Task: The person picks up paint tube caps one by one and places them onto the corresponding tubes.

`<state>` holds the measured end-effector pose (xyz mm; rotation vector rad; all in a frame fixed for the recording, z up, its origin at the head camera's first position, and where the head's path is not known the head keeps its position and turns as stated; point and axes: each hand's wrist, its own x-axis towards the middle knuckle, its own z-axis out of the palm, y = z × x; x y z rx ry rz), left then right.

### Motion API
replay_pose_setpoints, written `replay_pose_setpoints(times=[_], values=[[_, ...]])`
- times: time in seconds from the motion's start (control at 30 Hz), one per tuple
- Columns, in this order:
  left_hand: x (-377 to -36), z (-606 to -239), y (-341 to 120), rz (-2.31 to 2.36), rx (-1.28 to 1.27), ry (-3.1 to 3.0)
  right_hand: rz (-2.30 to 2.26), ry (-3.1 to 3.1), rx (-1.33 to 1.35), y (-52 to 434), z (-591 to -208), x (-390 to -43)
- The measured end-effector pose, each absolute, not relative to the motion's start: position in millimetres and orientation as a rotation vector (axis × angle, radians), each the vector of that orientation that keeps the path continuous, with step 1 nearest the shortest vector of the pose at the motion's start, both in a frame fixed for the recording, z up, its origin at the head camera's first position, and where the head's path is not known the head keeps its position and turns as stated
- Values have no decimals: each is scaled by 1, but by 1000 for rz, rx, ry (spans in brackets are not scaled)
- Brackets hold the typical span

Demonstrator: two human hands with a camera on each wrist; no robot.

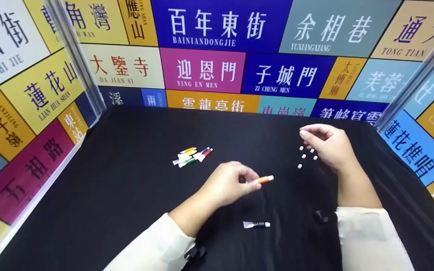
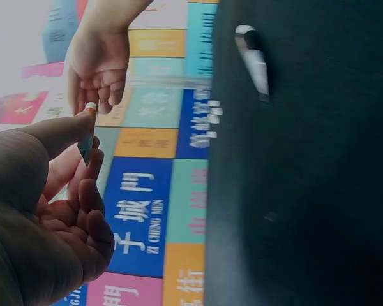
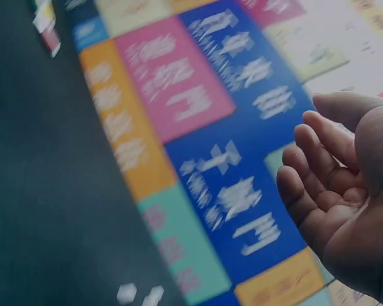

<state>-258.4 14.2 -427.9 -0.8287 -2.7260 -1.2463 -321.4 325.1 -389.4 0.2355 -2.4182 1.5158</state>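
My left hand (image 1: 232, 182) pinches a small orange paint tube (image 1: 264, 179) between thumb and fingers, above the black cloth. The white capped end points right, and the fingers hide much of the rest. In the left wrist view the same tube (image 2: 90, 131) shows its flat, pale tail. Farther right, my right hand (image 1: 326, 145) hovers over several small white caps (image 1: 304, 156). Its fingers are loosely bent, and the right wrist view shows nothing between the thumb and fingertips. Nearer my body lies a black paint tube (image 1: 257, 224) with a white end.
A cluster of paint tubes (image 1: 188, 160) in yellow, green, red and other colours lies left of centre. Black cloth (image 1: 126, 195) covers the table. Printed panels (image 1: 202, 71) with street names rise along the back and sides, with clear corner posts (image 1: 79, 56).
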Motion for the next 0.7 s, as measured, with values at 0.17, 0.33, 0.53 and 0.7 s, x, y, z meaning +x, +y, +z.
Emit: replay_pose_setpoints(times=[0.17, 0.33, 0.53, 0.7], values=[[-259, -443, 13, -1170, -841, -2841, 1330, -2574, 130, 344, -409, -342], [-259, -450, 14, -1040, -876, -2965, 1263, -2651, 82, 362, -423, -355], [-257, -458, 19, -858, -944, -3065, 1376, -2654, -22, 387, -443, -367], [-255, -461, 23, -786, -951, -3106, 1447, -2653, -112, 408, -455, -375]])
